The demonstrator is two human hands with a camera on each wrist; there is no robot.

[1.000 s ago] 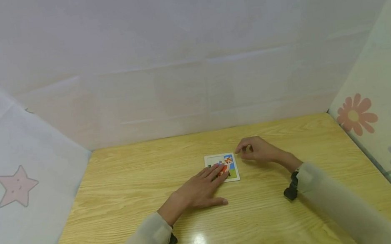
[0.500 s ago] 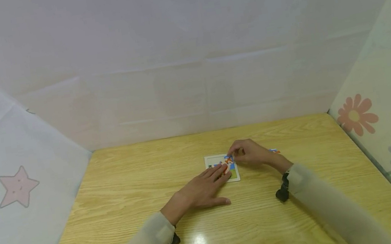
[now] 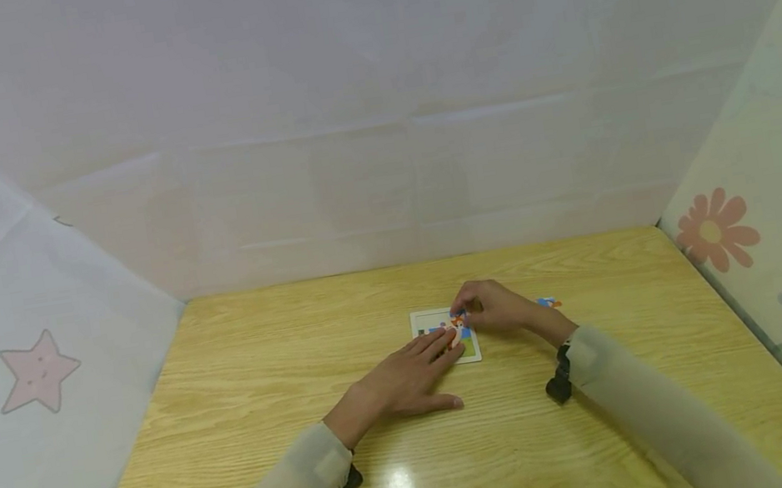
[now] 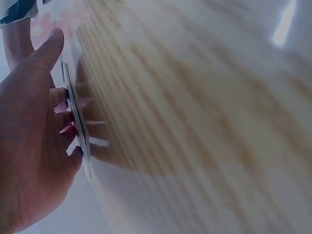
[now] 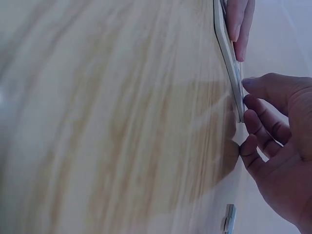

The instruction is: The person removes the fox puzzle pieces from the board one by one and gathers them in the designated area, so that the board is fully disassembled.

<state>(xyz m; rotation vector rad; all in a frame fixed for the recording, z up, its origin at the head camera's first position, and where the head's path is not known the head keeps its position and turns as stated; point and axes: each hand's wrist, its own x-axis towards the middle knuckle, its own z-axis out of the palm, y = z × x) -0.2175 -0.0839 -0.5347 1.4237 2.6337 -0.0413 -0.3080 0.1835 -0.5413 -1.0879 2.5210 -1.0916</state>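
Observation:
A small white-framed puzzle board point(image 3: 421, 320), showing a cartoon fox, lies flat near the table's far middle. Its upper left part is bare. My left hand point(image 3: 410, 374) lies across its lower part, fingers extended and thumb spread to the side; in the left wrist view the fingertips point(image 4: 75, 157) reach over the board's edge. At the upper right corner my right hand point(image 3: 497, 306) pinches the fox-head puzzle piece point(image 3: 458, 322) with thumb and curled finger. In the right wrist view, that thumb point(image 5: 251, 84) meets the board's top while the other fingers curl beside its edge.
A loose blue and orange puzzle piece point(image 3: 550, 302) lies on the wooden table point(image 3: 282, 328) to the right of the board, behind the right wrist. Pale cloth walls point(image 3: 381, 178) rise along the far edge and both sides of the table.
My right hand has moved left from beside the board onto its upper right corner, uncovering the loose piece on the right. My left hand has stayed on the board with barely a shift.

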